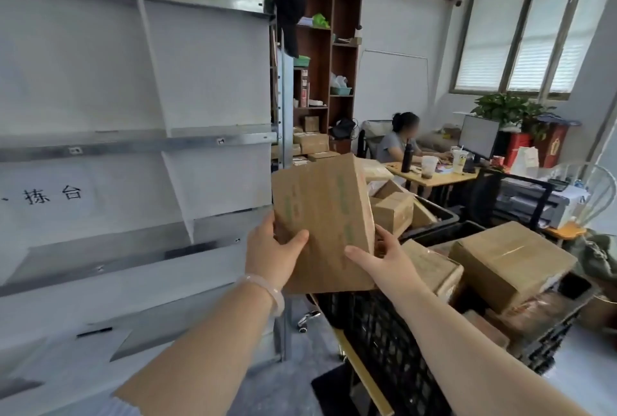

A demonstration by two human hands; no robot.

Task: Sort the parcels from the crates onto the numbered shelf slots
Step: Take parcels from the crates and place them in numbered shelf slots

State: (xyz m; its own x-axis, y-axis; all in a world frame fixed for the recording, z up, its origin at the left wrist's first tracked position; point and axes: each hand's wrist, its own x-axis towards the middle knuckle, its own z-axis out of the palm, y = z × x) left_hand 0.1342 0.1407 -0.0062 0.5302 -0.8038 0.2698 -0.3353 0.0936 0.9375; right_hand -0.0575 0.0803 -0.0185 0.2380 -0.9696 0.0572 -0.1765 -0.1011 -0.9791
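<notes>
Gripping a brown cardboard parcel [322, 215] in both hands, a person holds it above the black crate [384, 338], just beside the grey shelf [207, 81]. The left hand [272, 250] curls its thumb over the face, and the right hand [384, 260] clasps the lower right edge. The fingers behind the box are hidden, and its green print is too blurred to read.
</notes>
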